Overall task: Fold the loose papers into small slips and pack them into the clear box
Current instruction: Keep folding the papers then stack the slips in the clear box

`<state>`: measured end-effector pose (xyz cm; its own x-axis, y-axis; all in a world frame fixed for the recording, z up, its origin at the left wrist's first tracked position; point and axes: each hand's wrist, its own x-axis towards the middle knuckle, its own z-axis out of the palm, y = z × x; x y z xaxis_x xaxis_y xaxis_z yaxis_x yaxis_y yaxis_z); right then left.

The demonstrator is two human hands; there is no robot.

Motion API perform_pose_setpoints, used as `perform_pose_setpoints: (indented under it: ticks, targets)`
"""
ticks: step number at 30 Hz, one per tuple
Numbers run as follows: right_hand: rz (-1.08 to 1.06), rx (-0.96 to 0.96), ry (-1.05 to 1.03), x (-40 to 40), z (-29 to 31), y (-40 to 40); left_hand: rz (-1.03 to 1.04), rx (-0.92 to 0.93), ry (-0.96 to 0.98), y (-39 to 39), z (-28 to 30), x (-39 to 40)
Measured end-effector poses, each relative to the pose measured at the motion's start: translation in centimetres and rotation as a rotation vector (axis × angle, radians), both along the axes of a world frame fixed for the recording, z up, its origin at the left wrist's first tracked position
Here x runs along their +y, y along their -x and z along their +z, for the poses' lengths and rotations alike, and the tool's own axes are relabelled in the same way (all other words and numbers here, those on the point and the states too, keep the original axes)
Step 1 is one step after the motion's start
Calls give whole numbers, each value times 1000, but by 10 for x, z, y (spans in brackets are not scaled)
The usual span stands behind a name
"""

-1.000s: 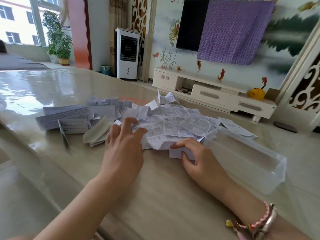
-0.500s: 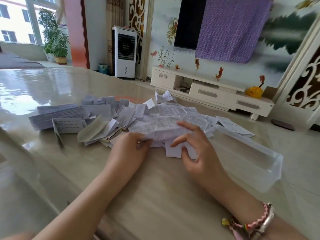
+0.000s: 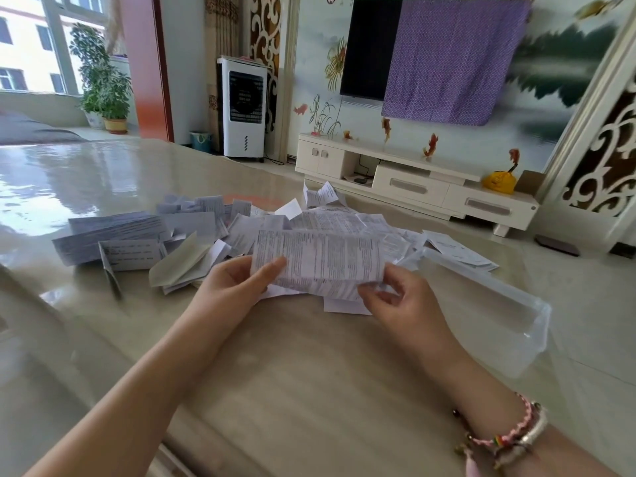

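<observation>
From the head camera, the person's two bare hands meet just above a glossy beige tabletop [image 3: 303,373]. The left hand [image 3: 229,287] pinches the left edge of a white printed paper sheet [image 3: 318,258], its thumb lying over the front face and the fingers tucked behind. The right hand [image 3: 399,301] grasps the sheet's lower right corner between thumb and curled fingers. The sheet is held spread out sideways between the two hands and raised off the tabletop, its print facing the camera.

Behind the sheet, toward twelve o'clock, a loose heap of white printed papers [image 3: 330,218] lies on the tabletop. At ten o'clock from the hands sits a scatter of folded small paper slips [image 3: 137,235], some of them standing on edge. At three o'clock from the right hand, just beside it, lies the clear rectangular plastic box [image 3: 499,311], open side up, its far end touching the edge of the paper heap. No slips are visible inside it.

A braided pink bracelet [image 3: 509,432] circles the right wrist. Across the room stand a white TV cabinet [image 3: 413,180] and a wall-mounted television half covered by a purple cloth [image 3: 451,60].
</observation>
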<state>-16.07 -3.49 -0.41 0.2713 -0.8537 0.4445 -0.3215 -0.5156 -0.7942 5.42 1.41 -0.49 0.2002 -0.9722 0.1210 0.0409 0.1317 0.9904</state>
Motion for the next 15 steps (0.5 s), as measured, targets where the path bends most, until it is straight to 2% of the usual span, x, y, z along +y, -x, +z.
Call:
perform_pose_setpoints:
  ticks: [4, 7, 11, 15]
  targets:
    - [6, 49, -37, 7, 3, 7, -74, -218, 93, 4, 3, 8]
    - [35, -13, -129, 10, 8, 16, -117, -263, 88, 5, 1, 8]
    - [49, -3, -299, 9, 10, 19, -2, -435, 45, 1, -4, 2]
    - [-21, 75, -348, 4, 6, 17, 98, -557, -6, 1, -10, -3]
